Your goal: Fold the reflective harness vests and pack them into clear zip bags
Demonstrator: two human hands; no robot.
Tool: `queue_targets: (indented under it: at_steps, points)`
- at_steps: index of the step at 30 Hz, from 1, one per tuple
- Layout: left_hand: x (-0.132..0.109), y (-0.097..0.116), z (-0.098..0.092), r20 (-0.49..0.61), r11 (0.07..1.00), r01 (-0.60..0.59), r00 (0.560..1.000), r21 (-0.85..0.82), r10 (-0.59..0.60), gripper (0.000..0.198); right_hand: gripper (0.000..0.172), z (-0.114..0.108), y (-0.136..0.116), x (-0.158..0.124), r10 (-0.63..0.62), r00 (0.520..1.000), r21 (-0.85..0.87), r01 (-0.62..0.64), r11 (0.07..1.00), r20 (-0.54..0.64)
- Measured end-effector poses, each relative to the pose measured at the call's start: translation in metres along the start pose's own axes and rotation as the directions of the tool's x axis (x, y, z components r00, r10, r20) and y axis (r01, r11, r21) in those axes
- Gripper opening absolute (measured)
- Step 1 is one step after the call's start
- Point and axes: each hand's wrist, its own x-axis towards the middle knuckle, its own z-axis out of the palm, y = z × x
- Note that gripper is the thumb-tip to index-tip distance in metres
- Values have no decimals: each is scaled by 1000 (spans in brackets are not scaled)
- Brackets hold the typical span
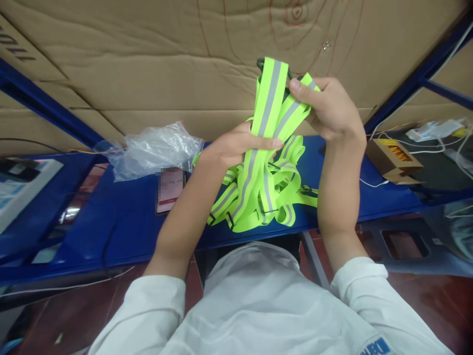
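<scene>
Bright yellow-green reflective straps (269,103) with a grey stripe hang folded between my two hands, above the table. My left hand (242,141) is closed round the straps at mid-length, thumb across the front. Higher up and to the right, my right hand (330,102) pinches a strap end near a dark buckle or clip (290,76). Below my hands, more of the same straps lie in a tangled heap (254,197) with black sliders on them. The hanging lengths run down into this heap, so I cannot tell where one strap ends.
The blue table (121,217) bears a clear plastic bag (158,150) and a phone (170,190) left of the straps. A small cardboard box (393,160) and white cables stand at the right. Cardboard (155,64) walls the back, with blue metal frame bars at both sides.
</scene>
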Motion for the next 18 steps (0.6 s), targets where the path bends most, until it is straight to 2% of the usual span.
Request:
queue_targets:
  at_steps: [2, 4, 7, 9, 11, 13, 15, 18]
  points:
    - [3, -4, -3, -52, 1000, 14, 999, 15, -13, 49, 35, -1, -5, -2, -86, 995, -150, 77, 986, -57]
    - [6, -8, -7, -107, 998, 25, 994, 61, -18, 51, 34, -3, -11, -8, -157, 986, -333, 131, 934, -53]
    - [7, -11, -9, -79, 997, 11, 997, 76, -5, 50, 33, -3, -21, -16, -193, 981, -470, 162, 868, -19]
    - [5, -11, -8, -10, 999, 3, 1000, 41, -3, 49, 35, -2, -22, -17, -209, 978, -423, 183, 887, -16]
    - [2, -8, -6, 25, 1000, -1, 1000, 31, 0, 47, 38, -2, -20, -15, -176, 984, -260, 163, 952, -29]
    - [-1, -3, -4, 41, 998, -18, 999, 59, 15, 45, 36, -1, -12, -8, -72, 997, -47, 70, 996, -35]
    - [-4, 2, -3, 75, 994, -36, 997, 100, 29, 44, 37, 0, -3, 1, 30, 999, 109, -32, 994, 14]
    - [-8, 7, -5, 90, 986, -67, 995, 153, 54, 45, 52, 7, 12, 13, 114, 985, 169, -135, 976, 131]
